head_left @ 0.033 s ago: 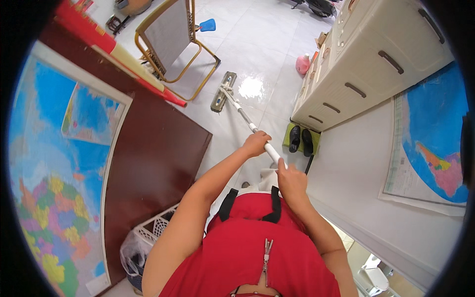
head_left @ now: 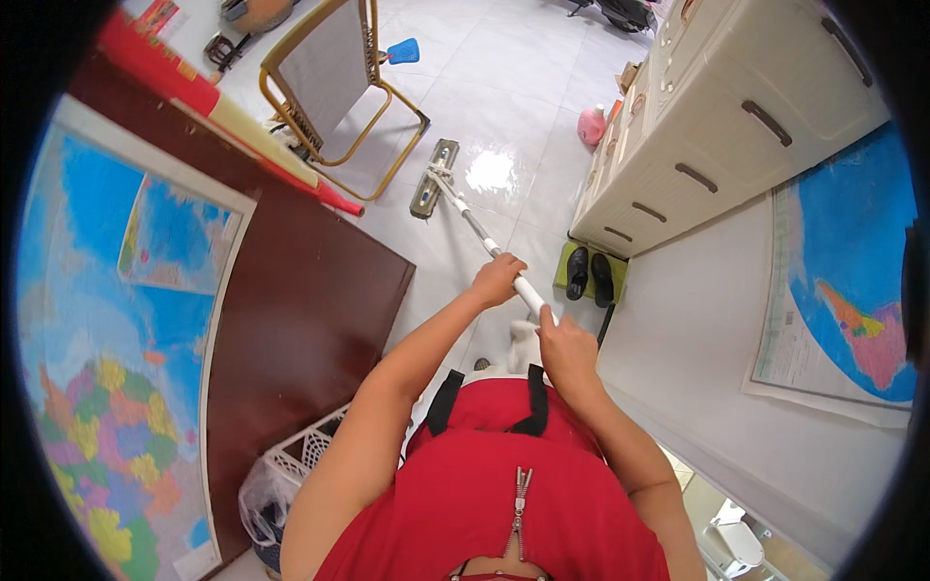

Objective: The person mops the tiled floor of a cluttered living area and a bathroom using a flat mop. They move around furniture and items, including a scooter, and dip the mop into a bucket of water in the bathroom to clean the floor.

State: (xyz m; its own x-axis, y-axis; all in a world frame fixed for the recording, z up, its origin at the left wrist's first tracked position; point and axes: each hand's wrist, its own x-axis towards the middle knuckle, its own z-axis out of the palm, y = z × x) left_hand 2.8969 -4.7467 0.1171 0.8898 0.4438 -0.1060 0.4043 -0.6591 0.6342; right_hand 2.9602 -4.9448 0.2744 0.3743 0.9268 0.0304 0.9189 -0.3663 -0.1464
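A flat mop (head_left: 475, 225) with a white and grey pole slants away from me across the floor. Its greenish-grey head (head_left: 434, 179) lies flat on pale tiles beside a bright, shiny patch. My left hand (head_left: 498, 281) is wrapped round the middle of the pole. Higher up, close to my body, my right hand (head_left: 568, 351) grips the pole's upper end, thumb along the top. The pole's very end is hidden in that hand.
A folding chair with a gold frame (head_left: 395, 184) stands just left of the mop head. Dark brown wooden panel (head_left: 300, 349) flanks my left. At right are a cream drawer cabinet (head_left: 668, 165) and black shoes (head_left: 602, 279) on a green box. A pink object (head_left: 592, 126) sits beside the cabinet.
Both hands and the mop have shifted very slightly left. The mop head stays in nearly the same spot by the chair, and both hands keep their grip.
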